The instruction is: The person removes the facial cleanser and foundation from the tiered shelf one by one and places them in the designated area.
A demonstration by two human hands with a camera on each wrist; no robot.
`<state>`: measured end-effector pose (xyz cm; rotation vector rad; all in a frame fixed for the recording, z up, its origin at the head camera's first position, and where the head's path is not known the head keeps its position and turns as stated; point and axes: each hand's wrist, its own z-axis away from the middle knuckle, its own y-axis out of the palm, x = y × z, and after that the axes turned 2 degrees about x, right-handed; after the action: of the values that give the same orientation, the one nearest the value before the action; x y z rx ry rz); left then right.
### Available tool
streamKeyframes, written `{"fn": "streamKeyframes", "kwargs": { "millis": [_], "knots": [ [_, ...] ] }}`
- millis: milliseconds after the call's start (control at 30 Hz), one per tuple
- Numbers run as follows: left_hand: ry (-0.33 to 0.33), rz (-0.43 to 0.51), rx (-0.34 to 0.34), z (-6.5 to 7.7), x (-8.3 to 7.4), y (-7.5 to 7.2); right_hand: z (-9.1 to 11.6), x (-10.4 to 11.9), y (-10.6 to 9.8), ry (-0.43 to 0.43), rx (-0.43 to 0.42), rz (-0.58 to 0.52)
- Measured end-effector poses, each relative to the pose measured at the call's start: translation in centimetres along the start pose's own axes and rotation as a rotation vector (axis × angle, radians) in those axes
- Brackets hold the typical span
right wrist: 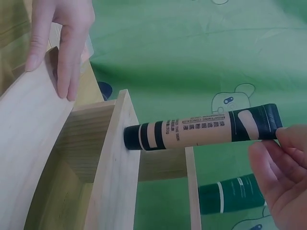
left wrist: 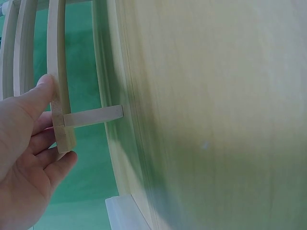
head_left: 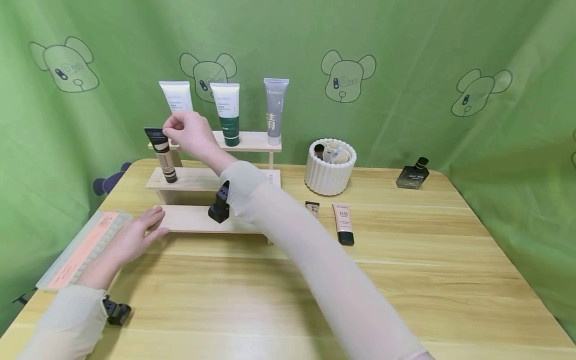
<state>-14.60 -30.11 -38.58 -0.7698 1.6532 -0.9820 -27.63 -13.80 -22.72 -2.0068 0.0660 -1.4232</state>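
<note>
My right hand [head_left: 193, 134] pinches the flat crimped end of a black and beige concealer tube [head_left: 165, 161] between thumb and fingertips. The tube's black cap stands on the left part of the middle step of a three-tier wooden shelf [head_left: 202, 222], as the right wrist view also shows. With my left hand [head_left: 131, 239] I grip the left end of the lowest board; in the left wrist view the thumb lies on one face and the fingers curl round the other. Two white and green tubes [head_left: 231, 127] and a grey tube [head_left: 274, 112] stand on the top step; my right hand partly covers one.
Right of the shelf are a ribbed white holder [head_left: 330, 172] with brushes, a pink BB cream tube [head_left: 343, 222] and a small dark-topped tube [head_left: 312, 208] partly behind my sleeve. A dark perfume bottle [head_left: 411, 176] stands far right. A clear case [head_left: 83, 250] lies left.
</note>
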Motion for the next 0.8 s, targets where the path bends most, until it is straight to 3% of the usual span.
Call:
{"fn": "streamKeyframes", "kwargs": {
  "millis": [400,600,800],
  "knots": [
    [-0.014,0.000,-0.003,0.1,0.0,0.1,3.3,-2.6,-5.1,-0.057,0.008,-0.187],
    [-0.019,-0.002,-0.004,0.1,-0.1,0.1,5.7,-4.7,-8.7,-0.043,-0.052,-0.290],
    [-0.015,-0.006,-0.008,0.2,-0.2,-0.1,8.4,-6.6,-12.6,-0.021,-0.117,-0.292]
  ]
}}
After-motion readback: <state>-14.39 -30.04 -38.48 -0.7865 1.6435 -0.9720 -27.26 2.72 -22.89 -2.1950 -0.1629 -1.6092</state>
